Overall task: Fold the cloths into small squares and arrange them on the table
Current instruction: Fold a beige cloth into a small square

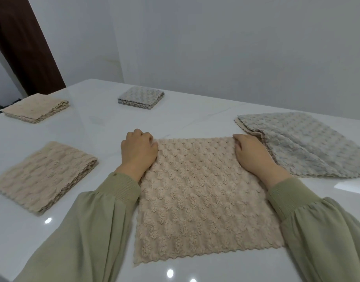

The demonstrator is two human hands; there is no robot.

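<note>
Beige, bobbly cloth (197, 192) lies spread flat in the middle of the glossy white bench (105, 127). The left hand (139, 151) and right hand (250, 153) sit on its two far corners, fingers curled and apparently pinching the fabric, though the fingertips are hidden. A loose grey cloth (301, 143) lies just to the right. A near beige square (44, 176), a far beige square (35, 107) and a folded grey square (141, 97) lie well apart on the left and behind.
</note>
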